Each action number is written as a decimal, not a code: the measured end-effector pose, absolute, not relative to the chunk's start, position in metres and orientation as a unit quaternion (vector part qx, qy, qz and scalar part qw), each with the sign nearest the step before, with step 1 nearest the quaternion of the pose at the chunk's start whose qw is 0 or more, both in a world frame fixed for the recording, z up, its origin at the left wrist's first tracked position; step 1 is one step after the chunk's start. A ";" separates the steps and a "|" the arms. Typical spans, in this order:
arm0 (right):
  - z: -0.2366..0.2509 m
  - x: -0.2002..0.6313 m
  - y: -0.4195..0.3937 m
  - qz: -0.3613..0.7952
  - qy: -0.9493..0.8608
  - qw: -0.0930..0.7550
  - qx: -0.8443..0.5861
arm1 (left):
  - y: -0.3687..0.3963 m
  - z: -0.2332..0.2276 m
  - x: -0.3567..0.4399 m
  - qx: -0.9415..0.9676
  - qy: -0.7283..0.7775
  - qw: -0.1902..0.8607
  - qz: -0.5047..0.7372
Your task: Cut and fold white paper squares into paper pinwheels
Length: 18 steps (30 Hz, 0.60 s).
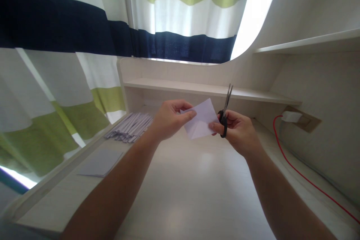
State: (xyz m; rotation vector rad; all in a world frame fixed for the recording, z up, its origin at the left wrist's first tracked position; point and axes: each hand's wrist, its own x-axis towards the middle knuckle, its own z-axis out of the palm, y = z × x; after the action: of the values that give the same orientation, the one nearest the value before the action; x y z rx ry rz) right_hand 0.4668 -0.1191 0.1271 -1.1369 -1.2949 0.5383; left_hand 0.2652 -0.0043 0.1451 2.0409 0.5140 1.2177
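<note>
In the head view, my left hand (168, 120) pinches the left edge of a small white paper (201, 122) between thumb and fingers, and it holds the sheet in the air above the counter (197, 180). My right hand (239, 131) is just to the right of the paper, and its fingers are closed through the black handles of the scissors (225, 114). Its fingertips also touch the right lower corner of the sheet. The blades point up and a little away from me, almost together, and they stand right beside the right edge of the paper. So the paper lies to the left of the blades, with its long axis going from lower left to upper right, between my two grips. Far left on the counter lies a pile of cut paper strips (131, 127), and nearer left a flat grey sheet (101, 163). A red cable (295, 172) runs along the right side to a white plug (289, 117). Nothing stands between the hands.
</note>
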 end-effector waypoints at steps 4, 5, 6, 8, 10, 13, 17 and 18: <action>0.131 0.473 -0.122 0.258 -0.591 0.547 -0.534 | -0.004 0.147 0.264 0.777 0.209 0.327 0.495; 0.133 0.474 -0.124 0.265 -0.598 0.522 -0.547 | -0.003 0.147 0.263 0.775 0.213 0.319 0.503; 0.135 0.476 -0.125 0.273 -0.605 0.496 -0.560 | -0.002 0.148 0.262 0.773 0.216 0.310 0.509; 0.137 0.481 -0.128 0.291 -0.616 0.442 -0.584 | 0.000 0.149 0.259 0.771 0.221 0.300 0.517; 0.139 0.487 -0.130 0.306 -0.623 0.396 -0.601 | 0.002 0.150 0.256 0.771 0.220 0.302 0.515; 0.138 0.496 -0.131 0.293 -0.630 0.354 -0.625 | 0.007 0.150 0.252 0.770 0.216 0.314 0.512; 0.138 0.503 -0.131 0.254 -0.633 0.318 -0.658 | 0.011 0.150 0.249 0.768 0.213 0.337 0.502; 0.139 0.503 -0.132 0.251 -0.635 0.307 -0.663 | 0.012 0.150 0.248 0.768 0.211 0.344 0.498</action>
State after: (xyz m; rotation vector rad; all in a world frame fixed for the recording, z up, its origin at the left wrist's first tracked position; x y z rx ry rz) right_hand 0.5030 -0.1320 0.1386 -1.7541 -1.6787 0.6640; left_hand 0.2482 0.0121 0.1500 1.9943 0.5480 1.2939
